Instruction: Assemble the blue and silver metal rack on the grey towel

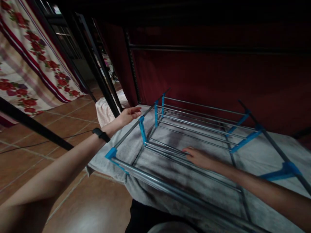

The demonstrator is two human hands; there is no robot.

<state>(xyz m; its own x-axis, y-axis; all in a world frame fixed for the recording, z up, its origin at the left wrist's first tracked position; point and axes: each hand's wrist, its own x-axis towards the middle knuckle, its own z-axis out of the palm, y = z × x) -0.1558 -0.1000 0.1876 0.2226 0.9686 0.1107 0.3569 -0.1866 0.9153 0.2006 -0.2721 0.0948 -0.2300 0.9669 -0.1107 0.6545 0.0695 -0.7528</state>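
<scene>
A metal-tube rack (194,124) with blue plastic joints lies on its side on a grey cloth-covered surface (262,155). My left hand (128,116), with a black watch on the wrist, reaches out beside the rack's left upright tube, fingers loosely curled, and I cannot tell if it touches the tube. My right hand (198,157) rests palm down on the thin rods of a shelf tier in the middle of the rack, fingers spread flat.
A dark red fabric wall (218,74) stands behind the rack. Black metal frame bars (97,71) cross the left side. A floral curtain (29,64) hangs at far left above brown floor tiles (80,113). A cable runs across the tiles.
</scene>
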